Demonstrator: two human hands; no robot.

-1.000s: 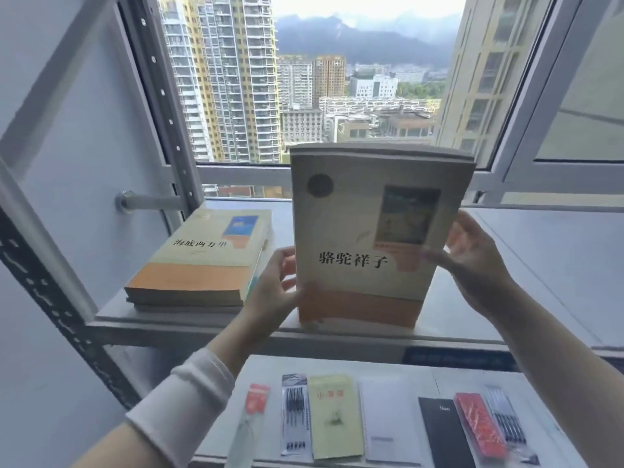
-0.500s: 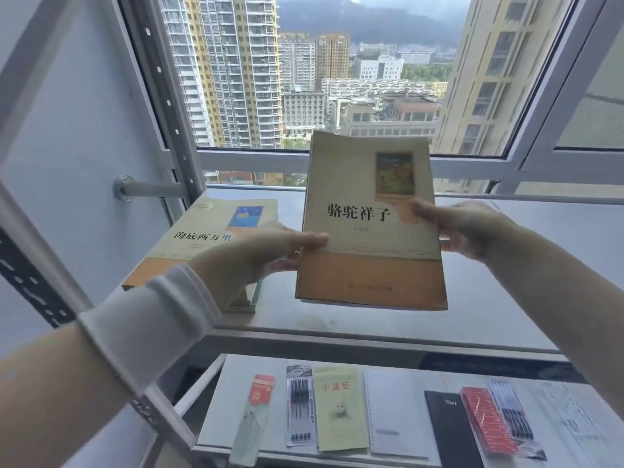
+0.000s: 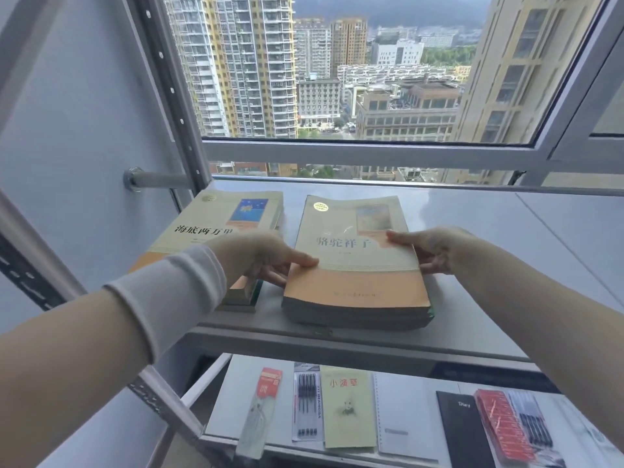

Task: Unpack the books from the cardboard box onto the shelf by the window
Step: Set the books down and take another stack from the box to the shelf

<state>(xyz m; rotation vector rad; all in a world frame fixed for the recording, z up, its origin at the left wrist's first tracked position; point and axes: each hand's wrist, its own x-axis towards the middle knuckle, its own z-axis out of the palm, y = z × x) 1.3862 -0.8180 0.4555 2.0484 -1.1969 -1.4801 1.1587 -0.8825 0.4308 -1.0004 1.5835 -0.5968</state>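
A stack of cream-and-orange books (image 3: 354, 265) lies flat on the grey shelf (image 3: 489, 251) by the window. My left hand (image 3: 263, 258) grips its left edge, thumb on the top cover and fingers underneath. My right hand (image 3: 429, 248) grips the right edge the same way. A second stack of similar books (image 3: 216, 224) lies flat just to the left, partly hidden behind my left forearm. The cardboard box is out of view.
A lower shelf (image 3: 243, 393) holds a packet of pens (image 3: 307, 403), a yellow-green booklet (image 3: 347, 410), a white notebook (image 3: 401, 417), a black diary (image 3: 462, 430) and a red packet (image 3: 503, 427). A perforated metal upright (image 3: 169, 92) stands at the left. The window frame (image 3: 371, 153) runs behind the shelf.
The books went from upright in the air, to tilted, to lying flat on the shelf beside the left stack. Both hands came down with them and still grip the edges.
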